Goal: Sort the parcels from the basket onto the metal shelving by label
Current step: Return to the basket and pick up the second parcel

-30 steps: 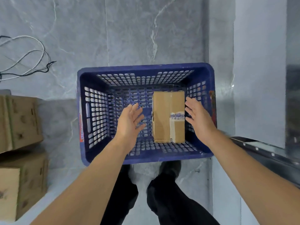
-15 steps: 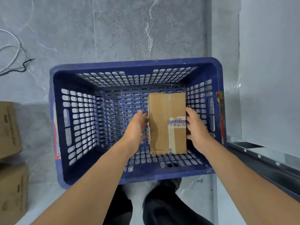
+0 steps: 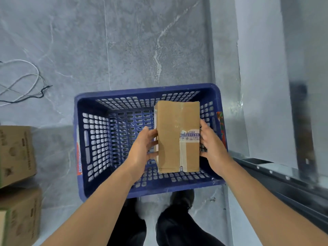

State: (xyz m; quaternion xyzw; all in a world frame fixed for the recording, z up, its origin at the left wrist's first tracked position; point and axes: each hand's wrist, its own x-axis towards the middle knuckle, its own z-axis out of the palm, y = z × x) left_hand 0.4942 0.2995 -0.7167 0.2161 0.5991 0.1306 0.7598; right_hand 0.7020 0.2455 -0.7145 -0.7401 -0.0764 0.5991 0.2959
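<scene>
A brown cardboard parcel [image 3: 177,135] sits over the right half of the blue plastic basket [image 3: 92,139], its far end about level with the basket's far rim; whether it is clear of the basket's floor cannot be told. The left hand [image 3: 142,146] holds the parcel's left side with fingers curled against it, and the right hand [image 3: 211,144] holds its right side the same way, so the parcel is clasped between the two. A strip of printed tape [image 3: 190,136] crosses the parcel's top near the right hand. The basket stands on a grey marbled floor [image 3: 142,50]. Left of the basket are two stacked cardboard boxes [image 3: 16,157], and beyond them loose cables [image 3: 26,82]. Right of the basket runs a dark metal shelf edge [image 3: 276,176].
</scene>
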